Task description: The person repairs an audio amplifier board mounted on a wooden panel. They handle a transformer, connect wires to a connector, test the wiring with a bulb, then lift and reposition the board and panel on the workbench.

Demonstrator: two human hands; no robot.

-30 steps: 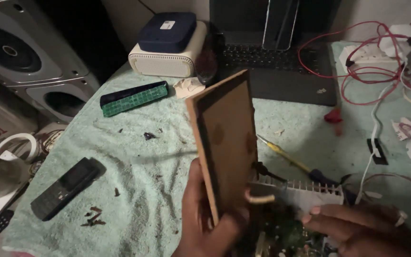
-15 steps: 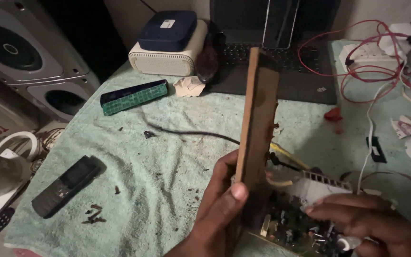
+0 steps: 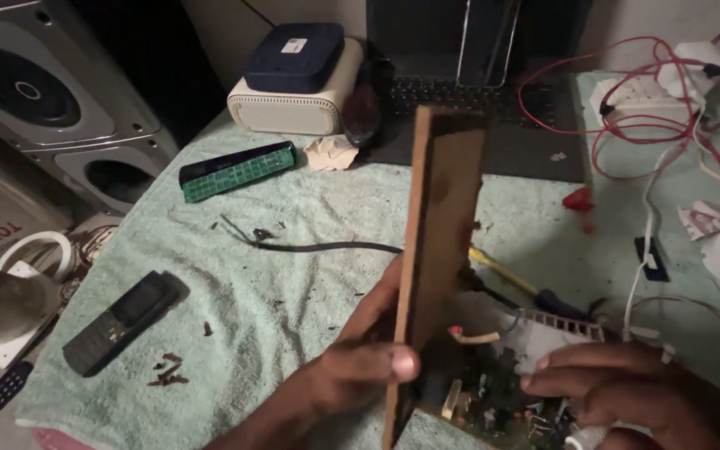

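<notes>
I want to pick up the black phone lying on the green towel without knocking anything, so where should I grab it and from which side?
Likely best across its long edges near the middle, coming straight down from above. The black phone lies flat on the green towel, slanted with its top toward the upper right. It is slim and long, so fingers fit across its narrow width, and bare towel lies along both sides.

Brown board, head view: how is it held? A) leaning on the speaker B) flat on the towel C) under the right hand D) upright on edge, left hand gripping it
D: the brown board stands nearly vertical, edge toward the camera, with the left hand wrapped round its lower part; the right hand rests on the circuit board beside it.
</notes>
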